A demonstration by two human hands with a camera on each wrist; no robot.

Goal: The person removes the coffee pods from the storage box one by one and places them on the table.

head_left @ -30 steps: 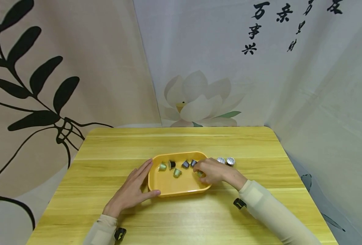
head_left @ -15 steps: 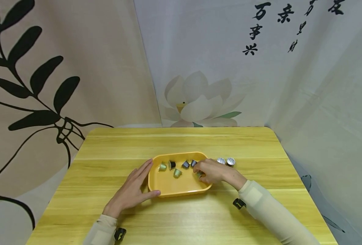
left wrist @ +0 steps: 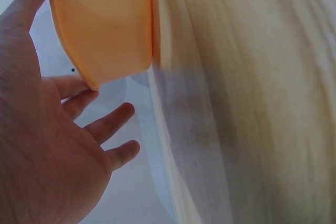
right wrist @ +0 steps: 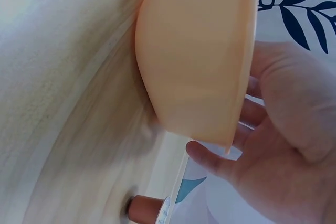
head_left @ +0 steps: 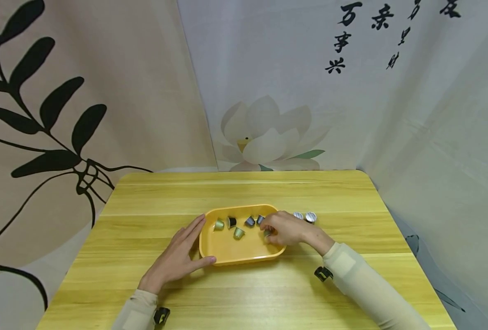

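A yellow tray [head_left: 244,253] lies on the wooden table, holding several small coffee capsules. My left hand [head_left: 178,256] rests against the tray's left end, fingers extended along the rim and thumb at the near corner. Over the tray's right end, my right hand [head_left: 287,229] reaches in and pinches a green coffee capsule [head_left: 267,233], partly hidden by the fingers. To its left are two blue-grey capsules [head_left: 249,221], a black capsule [head_left: 231,222] and two light green capsules [head_left: 238,233]. The tray wall [right wrist: 197,56] hides the right fingertips in the right wrist view.
Two capsules with silver lids [head_left: 311,217] stand on the table just beyond the right hand. One brown capsule [right wrist: 144,209] shows beside the tray in the right wrist view. Printed curtains [head_left: 285,82] hang behind and beside the table [head_left: 244,298].
The right hand has shifted very slightly at the tray's right end, and the green capsule in its fingers has turned and moved a little left. The left hand stays put.
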